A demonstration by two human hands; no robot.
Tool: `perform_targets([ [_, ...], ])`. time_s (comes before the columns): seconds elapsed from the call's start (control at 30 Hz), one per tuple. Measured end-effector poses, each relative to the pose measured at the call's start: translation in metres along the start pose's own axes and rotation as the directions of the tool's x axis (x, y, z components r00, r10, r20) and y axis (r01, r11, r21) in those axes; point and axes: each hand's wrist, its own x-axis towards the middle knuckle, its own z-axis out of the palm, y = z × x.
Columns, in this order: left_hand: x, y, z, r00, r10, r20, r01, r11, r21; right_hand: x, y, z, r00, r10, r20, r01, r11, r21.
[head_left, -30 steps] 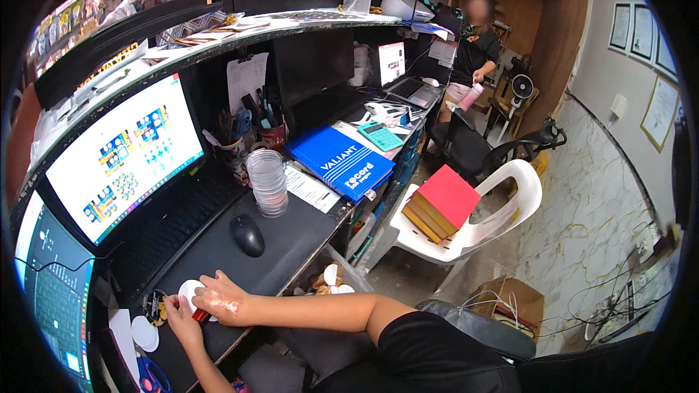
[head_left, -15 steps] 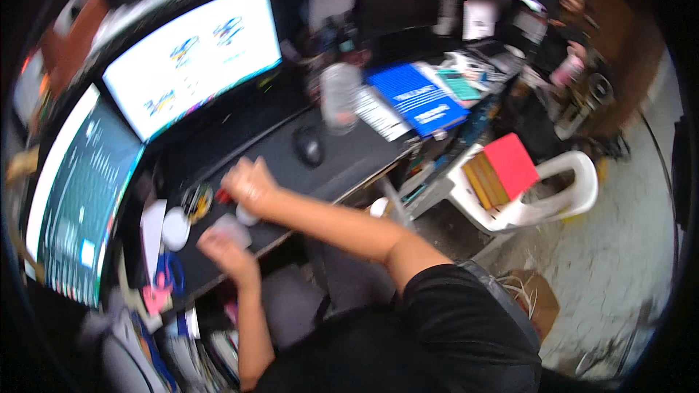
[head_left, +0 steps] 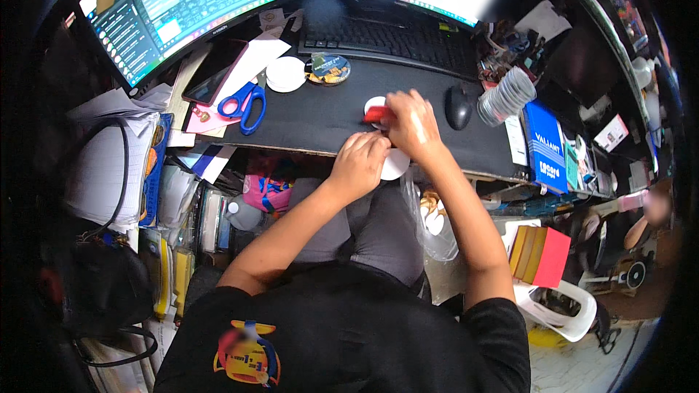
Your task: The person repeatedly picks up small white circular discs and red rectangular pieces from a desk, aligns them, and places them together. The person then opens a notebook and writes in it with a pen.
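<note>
My right hand (head_left: 416, 125) is closed around a small red object (head_left: 378, 114), whose kind I cannot make out, above the desk's front edge. One white round disc (head_left: 374, 104) lies just behind the red object. My left hand (head_left: 360, 164) meets the right, its fingers bent and pressed together. Whatever they pinch is hidden. Another white disc (head_left: 395, 165) shows beside the left fingertips, at the desk edge. Farther left on the desk are a stack of white discs (head_left: 285, 74) and a round badge-like piece with a printed picture (head_left: 329, 69).
Blue-handled scissors (head_left: 242, 107) and a phone (head_left: 215, 71) lie on papers at the left. A keyboard (head_left: 400, 42) runs below two monitors. A black mouse (head_left: 458, 108), clear ribbed cup stack (head_left: 507, 96) and blue record book (head_left: 545, 147) are at the right.
The view has turned and steadied. My hands, apart before, now meet near the desk's front edge. The red object, earlier by my right hand, is now plainly in its fingers.
</note>
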Motion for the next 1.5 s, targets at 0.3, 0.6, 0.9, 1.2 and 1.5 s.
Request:
perform_targets([
  [0.3, -0.001, -0.005, 0.006, 0.999, -0.004, -0.037, 0.004, 1.000, 0.000, 0.031, 0.017, 0.020, 0.996, 0.090, -0.026, -0.091, 0.994, -0.051],
  [0.6, -0.001, -0.005, 0.007, 0.999, 0.011, -0.038, -0.009, 0.999, 0.046, -0.012, -0.008, -0.010, 0.987, 0.128, 0.099, -0.126, 0.992, -0.028],
  [0.9, 0.002, -0.004, 0.008, 1.000, -0.008, -0.010, 0.009, 0.997, 0.081, 0.049, 0.054, 0.010, 0.824, 0.520, 0.226, -0.525, 0.850, -0.042],
  [1.2, 0.014, 0.017, -0.013, 0.968, -0.248, -0.041, 0.240, 0.960, -0.146, -0.031, 0.019, -0.056, 0.990, 0.140, -0.029, -0.119, 0.921, 0.371],
  [1.5, 0.069, -0.013, -0.020, 0.832, -0.294, 0.471, 0.168, 0.942, 0.290, -0.193, 0.022, -0.075, 0.829, 0.555, -0.063, -0.518, 0.806, 0.288],
])
